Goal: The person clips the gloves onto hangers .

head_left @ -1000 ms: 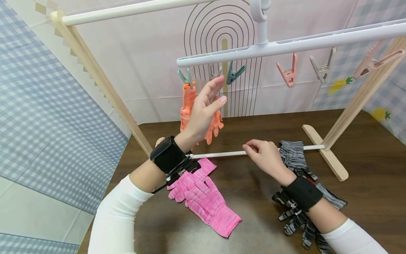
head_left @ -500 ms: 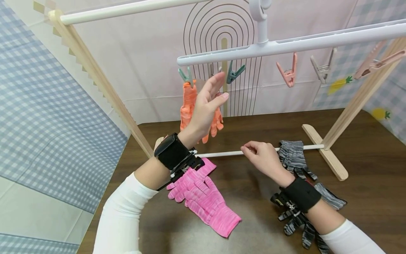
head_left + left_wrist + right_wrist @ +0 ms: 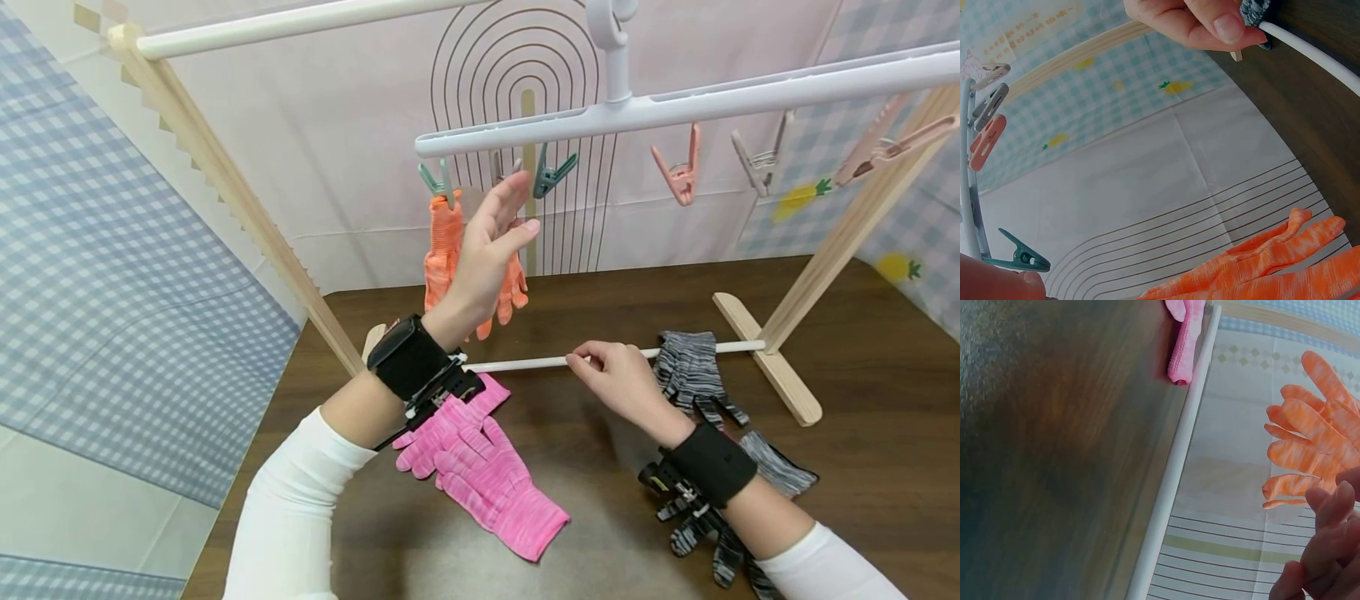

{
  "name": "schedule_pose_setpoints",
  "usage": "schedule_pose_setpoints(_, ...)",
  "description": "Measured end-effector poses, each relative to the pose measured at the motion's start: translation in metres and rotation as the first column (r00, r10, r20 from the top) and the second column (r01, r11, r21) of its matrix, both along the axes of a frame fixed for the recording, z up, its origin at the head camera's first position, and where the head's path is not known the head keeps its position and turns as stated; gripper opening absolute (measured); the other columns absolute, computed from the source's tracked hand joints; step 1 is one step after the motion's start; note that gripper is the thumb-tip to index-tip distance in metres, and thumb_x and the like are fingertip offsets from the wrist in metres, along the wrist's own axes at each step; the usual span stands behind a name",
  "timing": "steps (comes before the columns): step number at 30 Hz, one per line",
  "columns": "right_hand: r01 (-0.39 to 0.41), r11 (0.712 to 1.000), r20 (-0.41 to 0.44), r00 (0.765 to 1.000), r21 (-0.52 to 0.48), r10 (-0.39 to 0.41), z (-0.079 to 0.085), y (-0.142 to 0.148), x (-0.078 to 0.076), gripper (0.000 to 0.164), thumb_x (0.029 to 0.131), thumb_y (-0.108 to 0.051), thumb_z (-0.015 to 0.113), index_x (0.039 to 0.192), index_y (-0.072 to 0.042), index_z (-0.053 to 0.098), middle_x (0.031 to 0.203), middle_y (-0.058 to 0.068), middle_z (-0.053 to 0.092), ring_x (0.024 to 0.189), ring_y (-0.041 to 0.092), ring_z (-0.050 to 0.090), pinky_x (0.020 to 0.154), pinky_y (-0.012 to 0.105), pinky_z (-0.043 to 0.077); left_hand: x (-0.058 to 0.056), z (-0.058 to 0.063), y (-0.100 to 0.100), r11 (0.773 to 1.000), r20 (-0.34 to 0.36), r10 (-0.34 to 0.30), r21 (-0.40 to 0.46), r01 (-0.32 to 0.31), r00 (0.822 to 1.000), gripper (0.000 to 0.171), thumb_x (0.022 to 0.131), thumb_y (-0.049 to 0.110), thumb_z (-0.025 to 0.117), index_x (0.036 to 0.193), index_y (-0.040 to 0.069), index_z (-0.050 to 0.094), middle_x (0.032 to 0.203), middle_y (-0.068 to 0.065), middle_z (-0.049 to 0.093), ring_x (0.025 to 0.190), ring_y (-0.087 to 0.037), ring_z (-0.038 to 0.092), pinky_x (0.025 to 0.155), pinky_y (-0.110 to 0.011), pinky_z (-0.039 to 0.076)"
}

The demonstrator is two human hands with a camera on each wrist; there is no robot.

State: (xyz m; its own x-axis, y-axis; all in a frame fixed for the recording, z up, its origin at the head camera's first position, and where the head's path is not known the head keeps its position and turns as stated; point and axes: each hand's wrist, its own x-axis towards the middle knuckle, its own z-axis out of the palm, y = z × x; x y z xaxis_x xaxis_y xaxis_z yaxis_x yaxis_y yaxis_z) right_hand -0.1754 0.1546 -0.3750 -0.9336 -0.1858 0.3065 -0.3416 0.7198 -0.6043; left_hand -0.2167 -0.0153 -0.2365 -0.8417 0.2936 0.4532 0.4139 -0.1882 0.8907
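Overlapping orange gloves [image 3: 444, 237], left fingers [image 3: 504, 196] extend; right fingers [image 3: 600, 348] curl loosely; pink gloves [image 3: 498, 487] lie below.

Brown table [image 3: 600, 554] with pink gloves [image 3: 504, 493], striped gloves [image 3: 688, 367], rack [image 3: 782, 382]

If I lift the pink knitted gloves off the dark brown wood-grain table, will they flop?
Probably: the pink knitted gloves look like soft, thin fabric, so their fingers should droop. They're likely light, with little thickness showing. They probably won't roll, lying flat on the dark brown wood-grain table.

No readable text; tan lettering-like marks [image 3: 1029, 31] on checked cloth [image 3: 1129, 94], left wrist view, too blurred.
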Motion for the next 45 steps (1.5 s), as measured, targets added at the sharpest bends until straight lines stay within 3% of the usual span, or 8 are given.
schedule_pose_setpoints(8,-0.044,0.999,0.009,0.999,0.022,0.043,-0.006,-0.004,0.001,0.016,0.086,-0.022,0.056,0.086,-0.010,0.067,0.053,-0.005,0.047,0.049,0.007,0.039,0.051,0.022,0.033,0.000,0.001,0.002,1.000,0.032,-0.006,0.000,0.006,0.999,0.052,0.087,0.001,0.045,0.136,0.006,0.028,0.143,-0.005,0.030,0.130,-0.008,0.029,0.103,-0.023,0.029)
schedule_pose_setpoints(22,-0.158,0.979,0.062,0.987,0.127,0.151,-0.010,-0.009,0.010,0.012,0.083,-0.020,0.058,0.082,-0.013,0.067,0.057,-0.009,0.051,0.051,0.003,0.040,0.054,0.021,0.034,-0.003,0.005,0.004,1.000,0.027,-0.002,-0.023,0.002,1.000,0.055,0.088,0.003,0.045,0.138,0.006,0.024,0.145,-0.005,0.026,0.131,-0.008,0.027,0.105,-0.027,0.027)
schedule_pose_setpoints(45,-0.396,0.892,0.160,0.916,0.219,0.368,-0.019,-0.017,0.031,0.005,0.081,-0.018,0.061,0.082,-0.014,0.064,0.056,-0.012,0.046,0.049,-0.002,0.036,0.047,0.017,0.032,-0.009,0.011,0.007,0.997,0.046,0.010,-0.081,-0.007,0.999,0.055,0.089,0.007,0.045,0.139,0.007,0.022,0.146,-0.002,0.024,0.132,-0.008,0.025,0.105,-0.025,0.026)
